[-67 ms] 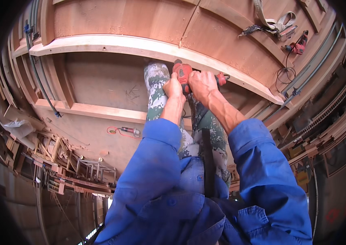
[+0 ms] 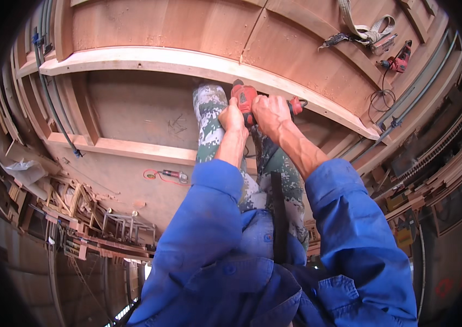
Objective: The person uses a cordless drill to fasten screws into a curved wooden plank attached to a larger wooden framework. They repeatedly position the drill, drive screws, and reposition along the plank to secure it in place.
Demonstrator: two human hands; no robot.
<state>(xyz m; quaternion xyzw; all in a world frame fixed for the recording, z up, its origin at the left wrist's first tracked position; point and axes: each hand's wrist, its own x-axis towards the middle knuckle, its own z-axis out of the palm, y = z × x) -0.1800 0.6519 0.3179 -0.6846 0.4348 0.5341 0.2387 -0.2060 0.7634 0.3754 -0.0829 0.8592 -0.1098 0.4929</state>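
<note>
Both of my hands are closed round a red and black power drill (image 2: 246,97) close against the near side of a pale wooden beam (image 2: 187,64). My left hand (image 2: 232,117) wraps the drill's left side, below its dark front end. On the right, my right hand (image 2: 272,113) grips its rear part, with the red end and a bit of cord showing past the fingers. My palms hide much of the drill's body. Whether its tip touches the wood cannot be made out.
Beyond the beam, wooden panels carry a second red drill (image 2: 401,59) with a looped cord and a pale strap (image 2: 370,34). A nearer rail (image 2: 133,148) crosses by my legs. A small corded grinder-like tool (image 2: 173,175) lies on the floor. Long clamps (image 2: 56,103) stand left.
</note>
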